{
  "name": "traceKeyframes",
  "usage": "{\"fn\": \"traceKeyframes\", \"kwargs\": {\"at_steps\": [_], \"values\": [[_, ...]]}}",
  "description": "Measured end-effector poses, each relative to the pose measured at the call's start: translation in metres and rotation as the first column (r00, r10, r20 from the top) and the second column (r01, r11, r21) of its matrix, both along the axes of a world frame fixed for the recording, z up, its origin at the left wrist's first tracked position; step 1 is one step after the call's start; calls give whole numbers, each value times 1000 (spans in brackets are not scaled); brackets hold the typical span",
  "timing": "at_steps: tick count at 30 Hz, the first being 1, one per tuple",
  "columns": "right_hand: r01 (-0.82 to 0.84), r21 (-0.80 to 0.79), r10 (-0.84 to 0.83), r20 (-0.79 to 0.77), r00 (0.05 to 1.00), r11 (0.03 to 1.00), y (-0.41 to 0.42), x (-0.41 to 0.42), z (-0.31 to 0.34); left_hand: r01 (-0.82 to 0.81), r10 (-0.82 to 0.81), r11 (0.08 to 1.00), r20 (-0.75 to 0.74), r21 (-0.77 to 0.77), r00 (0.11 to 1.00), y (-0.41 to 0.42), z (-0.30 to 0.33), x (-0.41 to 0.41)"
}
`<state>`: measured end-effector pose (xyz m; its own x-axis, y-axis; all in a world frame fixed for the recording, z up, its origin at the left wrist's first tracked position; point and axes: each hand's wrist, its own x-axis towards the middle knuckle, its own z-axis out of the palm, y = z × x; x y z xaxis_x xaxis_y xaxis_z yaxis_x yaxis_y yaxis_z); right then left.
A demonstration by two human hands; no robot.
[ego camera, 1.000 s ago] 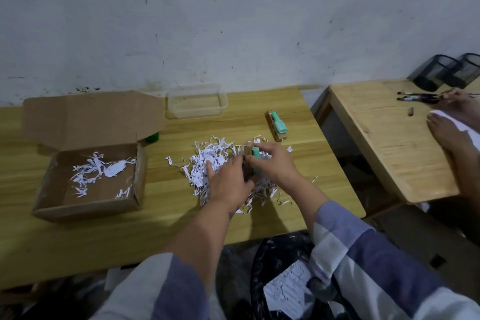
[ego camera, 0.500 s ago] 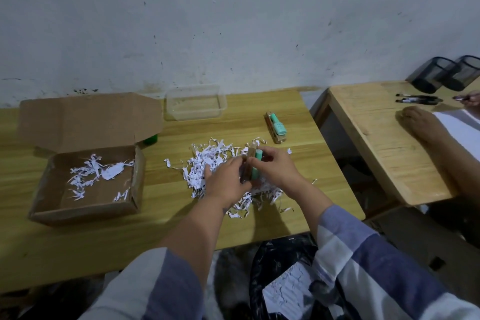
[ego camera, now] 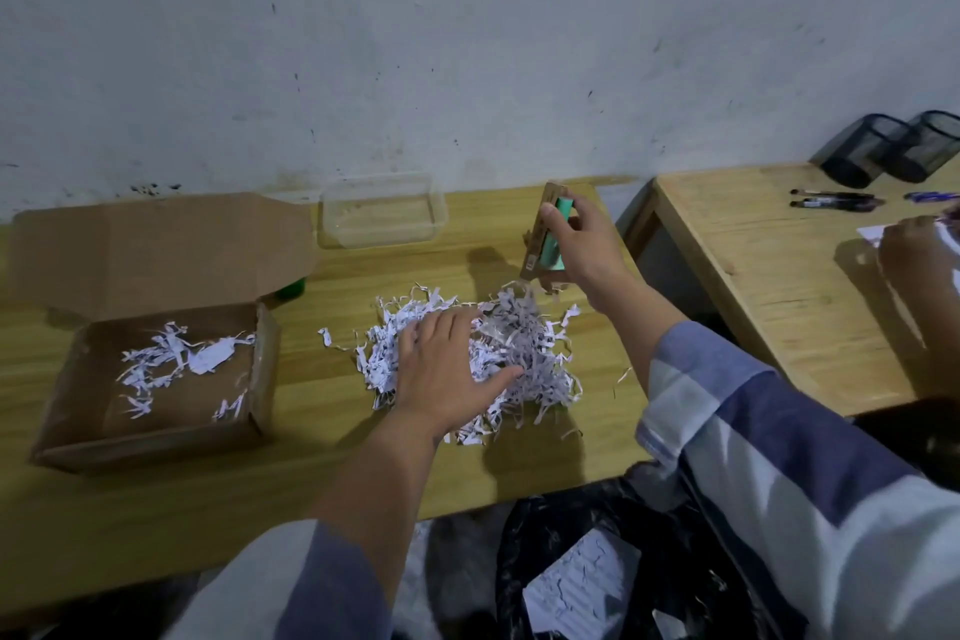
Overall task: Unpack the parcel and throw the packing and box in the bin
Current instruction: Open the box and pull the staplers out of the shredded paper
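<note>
The open cardboard box (ego camera: 265,369) sits at the left of the wooden table (ego camera: 156,509), flap up, with a few white shreds inside. A pile of shredded white paper (ego camera: 519,343) lies mid-table. My left hand (ego camera: 447,374) rests flat on the pile, fingers spread. My right hand (ego camera: 587,250) is raised behind the pile at the back right and grips a teal item on a brown card backing (ego camera: 553,234), held upright. A black-lined bin (ego camera: 545,525) with white paper inside stands below the table's front edge.
A clear plastic container (ego camera: 382,218) stands by the wall. A green object (ego camera: 291,287) peeks from behind the box flap. On a second table (ego camera: 753,276) to the right are black mesh pen holders (ego camera: 893,146), pens (ego camera: 831,200) and another person's hand (ego camera: 914,255).
My right hand has lifted the teal carded item out of the shreds and carried it up toward the back right. My left hand let go of it and spread flat on the pile.
</note>
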<state>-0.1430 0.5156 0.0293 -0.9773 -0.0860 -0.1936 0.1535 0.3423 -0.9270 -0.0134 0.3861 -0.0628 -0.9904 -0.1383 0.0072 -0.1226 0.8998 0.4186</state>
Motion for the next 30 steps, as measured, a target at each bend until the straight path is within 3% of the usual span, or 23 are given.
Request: {"fn": "traceKeyframes", "kwargs": {"at_steps": [6, 11, 17, 20, 24, 26, 28, 30], "values": [[35, 251, -50, 54, 997, 967, -24, -35, -21, 179, -163, 983, 275, -33, 947, -1, -5, -12], [-96, 510, 100, 20, 995, 855, -46, -52, -50, 245, -189, 959, 322, -143, 928, -3, -14, -10], [-131, 711, 151, 35, 988, 691, -59, -64, -72, 230, -177, 962, 307, -146, 935, -1, -11, -10], [-127, 740, 173, 14, 985, 661, -59, -59, -72, 217, -162, 963, 299, -161, 940, -1, -16, -10], [-27, 752, 270, -203, 941, 659, -50, -37, -75, 148, -137, 988, 185, -45, 973, -10, -10, -19], [-5, 741, 329, -293, 898, 672, -26, -16, -72, 160, -157, 985, 53, -64, 986, -5, 10, -20], [-157, 775, 489, -215, 845, 612, -24, -7, -84, 80, -82, 992, -17, -97, 996, -15, 12, -26], [-270, 831, 597, -90, 797, 487, -22, 4, -95, -24, 28, 991, 29, -130, 999, -29, 7, -29]]}}
